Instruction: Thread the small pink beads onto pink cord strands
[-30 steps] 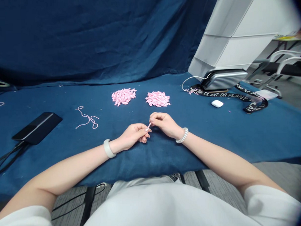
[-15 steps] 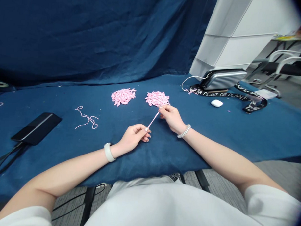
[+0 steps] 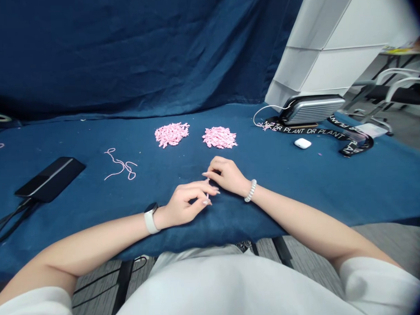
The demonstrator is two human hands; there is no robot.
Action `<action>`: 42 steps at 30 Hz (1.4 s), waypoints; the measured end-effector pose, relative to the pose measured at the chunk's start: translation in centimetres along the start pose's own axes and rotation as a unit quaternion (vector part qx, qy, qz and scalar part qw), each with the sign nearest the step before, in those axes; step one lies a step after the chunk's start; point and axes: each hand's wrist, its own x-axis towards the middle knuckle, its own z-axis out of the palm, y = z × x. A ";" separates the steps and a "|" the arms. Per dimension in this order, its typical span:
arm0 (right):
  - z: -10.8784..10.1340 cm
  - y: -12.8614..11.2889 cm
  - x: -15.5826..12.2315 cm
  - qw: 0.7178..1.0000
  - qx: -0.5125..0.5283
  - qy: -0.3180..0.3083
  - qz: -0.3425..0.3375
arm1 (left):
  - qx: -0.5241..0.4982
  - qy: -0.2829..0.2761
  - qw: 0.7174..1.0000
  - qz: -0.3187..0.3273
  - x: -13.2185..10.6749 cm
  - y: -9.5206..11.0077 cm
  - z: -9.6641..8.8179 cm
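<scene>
The strand (image 3: 207, 195) is running between the hands. The right hand (image 3: 229, 176) is pinching its far end; the left hand (image 3: 184, 205) is curving around its near end, grip unclear. Piles (image 3: 219, 137) are lying beyond.

Dark blue hanging curtain (image 3: 140, 54) was matt, creased cloth; blue table cover (image 3: 162, 170) was flatter matt cloth. Two heaps of small pink pieces (image 3: 172, 134) looked yarn-like, rough and matt. Silver ribbed rectangular case (image 3: 315, 110) read as metal, satin sheen. Small white rounded case (image 3: 302, 143) looked like smooth, glossy plastic. Black white-lettered strap (image 3: 303, 131) looked like woven fabric.
</scene>
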 end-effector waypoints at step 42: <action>-0.3 -1.0 0.1 0.977 0.178 0.079 0.085 | -0.386 0.167 0.818 -0.392 3.0 -1.3 -1.3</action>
